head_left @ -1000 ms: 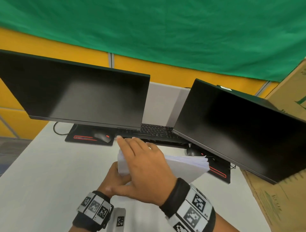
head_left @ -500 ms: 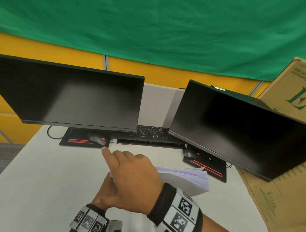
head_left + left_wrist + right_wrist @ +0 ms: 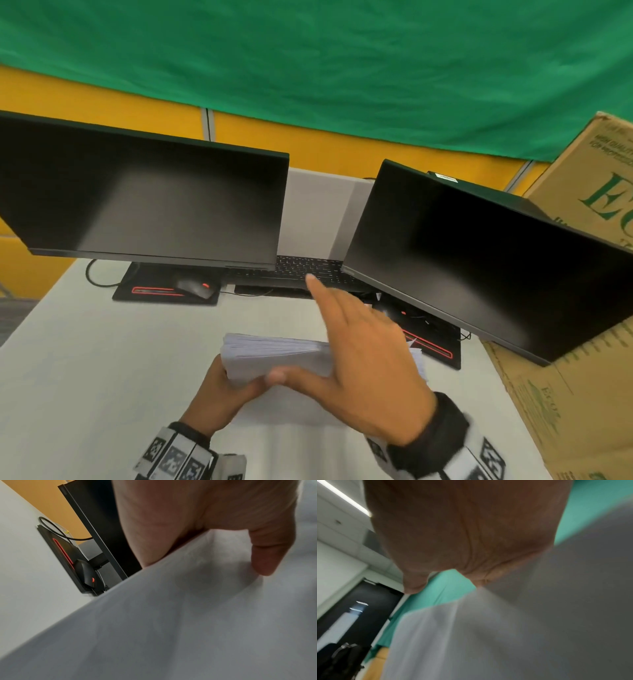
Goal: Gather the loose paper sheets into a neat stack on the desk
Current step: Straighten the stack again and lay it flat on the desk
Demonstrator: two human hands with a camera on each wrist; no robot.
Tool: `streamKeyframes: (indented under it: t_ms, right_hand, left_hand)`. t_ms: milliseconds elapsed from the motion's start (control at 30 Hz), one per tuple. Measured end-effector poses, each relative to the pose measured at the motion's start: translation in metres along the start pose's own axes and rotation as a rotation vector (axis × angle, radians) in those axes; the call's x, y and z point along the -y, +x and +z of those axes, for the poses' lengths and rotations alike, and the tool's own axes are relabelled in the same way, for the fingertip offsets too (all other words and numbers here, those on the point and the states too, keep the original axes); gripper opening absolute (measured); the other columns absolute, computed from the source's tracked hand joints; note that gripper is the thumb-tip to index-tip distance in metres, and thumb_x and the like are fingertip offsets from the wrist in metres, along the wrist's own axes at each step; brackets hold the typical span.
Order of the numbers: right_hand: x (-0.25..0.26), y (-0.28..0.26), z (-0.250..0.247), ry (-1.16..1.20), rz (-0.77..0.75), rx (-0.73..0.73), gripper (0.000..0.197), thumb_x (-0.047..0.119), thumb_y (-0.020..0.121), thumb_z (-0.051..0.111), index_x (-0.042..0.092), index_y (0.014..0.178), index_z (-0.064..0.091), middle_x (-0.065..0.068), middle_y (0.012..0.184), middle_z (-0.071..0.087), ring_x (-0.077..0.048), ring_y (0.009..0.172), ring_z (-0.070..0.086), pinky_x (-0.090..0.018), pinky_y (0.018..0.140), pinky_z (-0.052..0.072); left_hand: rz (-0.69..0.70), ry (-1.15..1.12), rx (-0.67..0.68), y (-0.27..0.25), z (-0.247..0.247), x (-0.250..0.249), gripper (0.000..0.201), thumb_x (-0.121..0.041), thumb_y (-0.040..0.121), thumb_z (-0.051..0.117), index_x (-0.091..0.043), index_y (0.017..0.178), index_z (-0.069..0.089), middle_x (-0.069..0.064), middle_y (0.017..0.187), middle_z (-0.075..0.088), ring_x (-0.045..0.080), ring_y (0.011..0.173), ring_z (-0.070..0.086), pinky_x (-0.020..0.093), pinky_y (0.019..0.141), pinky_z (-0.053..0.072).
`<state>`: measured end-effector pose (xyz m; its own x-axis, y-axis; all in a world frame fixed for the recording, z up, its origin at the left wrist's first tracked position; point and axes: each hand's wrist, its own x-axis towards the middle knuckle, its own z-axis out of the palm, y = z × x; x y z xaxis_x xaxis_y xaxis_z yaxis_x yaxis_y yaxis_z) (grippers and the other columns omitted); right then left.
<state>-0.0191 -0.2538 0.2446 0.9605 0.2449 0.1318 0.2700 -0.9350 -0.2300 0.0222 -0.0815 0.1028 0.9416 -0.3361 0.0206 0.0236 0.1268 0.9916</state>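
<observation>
A thick stack of white paper sheets (image 3: 274,354) stands on its edge on the white desk (image 3: 85,377), close in front of me. My left hand (image 3: 222,385) grips its lower left corner; in the left wrist view its thumb (image 3: 267,555) presses on the near face of the paper stack (image 3: 188,615). My right hand (image 3: 359,356) lies flat over the stack's top and right part, fingers straight and pointing away, thumb on the near face. The right wrist view shows only a blurred palm (image 3: 471,534) against the paper stack (image 3: 530,628). The stack's right end is hidden by my right hand.
Two dark monitors stand behind, one on the left (image 3: 144,198) and one on the right (image 3: 479,260), with a black keyboard (image 3: 308,270) between them. A black mouse (image 3: 195,287) sits on a mousepad at the left. Cardboard boxes (image 3: 565,394) line the desk's right side.
My right hand has slid from the stack's left end towards its right end, uncovering the left part. My left hand keeps its hold on the lower left corner.
</observation>
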Motion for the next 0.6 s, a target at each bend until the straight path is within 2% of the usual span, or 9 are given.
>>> streamKeyframes:
  t_ms: [133,167,267,300,367,433,500,533,600]
  right_hand:
    - [-0.023,-0.012,0.010,-0.111,0.103,-0.062,0.097,0.087,0.071,0.027,0.022,0.141,0.042,0.009,0.116,0.067,-0.011,0.102,0.065,-0.032,0.085,0.052]
    - [-0.027,-0.014,0.009,-0.094,0.113,-0.078,0.096,0.087,0.071,0.027,0.022,0.141,0.042,0.010,0.116,0.067,-0.010,0.104,0.064,-0.032,0.088,0.051]
    - [-0.038,-0.021,0.007,-0.110,0.082,-0.056,0.095,0.087,0.071,0.029,0.025,0.142,0.039,0.011,0.121,0.063,-0.011,0.114,0.057,-0.037,0.103,0.041]
    - [-0.041,-0.023,0.007,-0.136,0.061,-0.028,0.093,0.087,0.070,0.032,0.027,0.140,0.041,0.012,0.120,0.062,-0.011,0.115,0.056,-0.041,0.107,0.039]
    - [-0.051,-0.023,0.009,-0.190,0.020,-0.033,0.077,0.078,0.072,0.043,0.032,0.133,0.046,0.014,0.114,0.063,-0.010,0.109,0.058,-0.045,0.106,0.040]
    - [-0.067,-0.025,0.006,-0.179,0.009,-0.084,0.050,0.057,0.075,0.057,0.036,0.120,0.051,0.018,0.105,0.062,-0.008,0.101,0.059,-0.038,0.101,0.042]
    - [-0.087,-0.032,0.002,0.004,0.022,-0.136,0.022,0.037,0.080,0.064,0.035,0.101,0.057,0.019,0.093,0.061,-0.005,0.091,0.058,-0.029,0.089,0.045]
    - [-0.096,-0.036,0.002,0.195,0.048,-0.131,0.011,0.030,0.084,0.066,0.030,0.092,0.060,0.015,0.089,0.062,-0.006,0.087,0.058,-0.025,0.082,0.045]
    - [-0.108,-0.041,0.011,0.646,0.120,-0.121,0.004,0.019,0.084,0.067,0.020,0.083,0.064,0.005,0.085,0.062,-0.011,0.085,0.060,-0.022,0.076,0.048]
  left_hand:
    - [0.063,0.056,-0.020,0.005,0.001,0.003,0.029,-0.045,0.049,0.086,-0.052,0.074,0.073,-0.029,0.079,0.073,-0.010,0.079,0.068,0.008,0.073,0.052]
    - [0.058,0.063,-0.021,0.006,0.002,0.004,0.036,-0.042,0.043,0.089,-0.053,0.073,0.072,-0.031,0.078,0.072,-0.012,0.077,0.067,0.007,0.072,0.051]
    - [0.072,0.045,-0.041,0.007,-0.002,0.009,0.050,-0.005,0.061,0.084,-0.052,0.074,0.073,-0.028,0.079,0.073,-0.010,0.077,0.067,0.009,0.069,0.053]
    - [0.056,0.022,-0.048,0.007,-0.004,0.010,0.043,-0.011,0.062,0.085,-0.050,0.075,0.074,-0.026,0.081,0.074,-0.009,0.077,0.068,0.010,0.069,0.054]
    - [0.046,0.023,-0.041,0.009,-0.005,0.012,0.029,-0.028,0.060,0.084,-0.049,0.078,0.074,-0.025,0.083,0.075,-0.008,0.078,0.068,0.013,0.071,0.055]
    - [0.031,0.024,-0.050,0.009,-0.006,0.012,0.034,-0.020,0.063,0.080,-0.051,0.075,0.073,-0.026,0.081,0.074,-0.010,0.076,0.067,0.012,0.070,0.054]
    - [0.013,0.028,-0.033,0.008,-0.005,0.006,0.029,-0.043,0.051,0.085,-0.052,0.076,0.073,-0.028,0.082,0.074,-0.010,0.077,0.067,0.010,0.069,0.052]
    - [0.010,0.019,-0.024,0.006,-0.006,0.007,0.040,-0.057,0.040,0.085,-0.051,0.077,0.073,-0.028,0.083,0.074,-0.010,0.078,0.067,0.009,0.069,0.052]
    - [0.005,0.027,-0.029,0.004,-0.005,0.007,0.047,-0.057,0.033,0.087,-0.051,0.078,0.073,-0.027,0.085,0.074,-0.008,0.080,0.068,0.009,0.070,0.053]
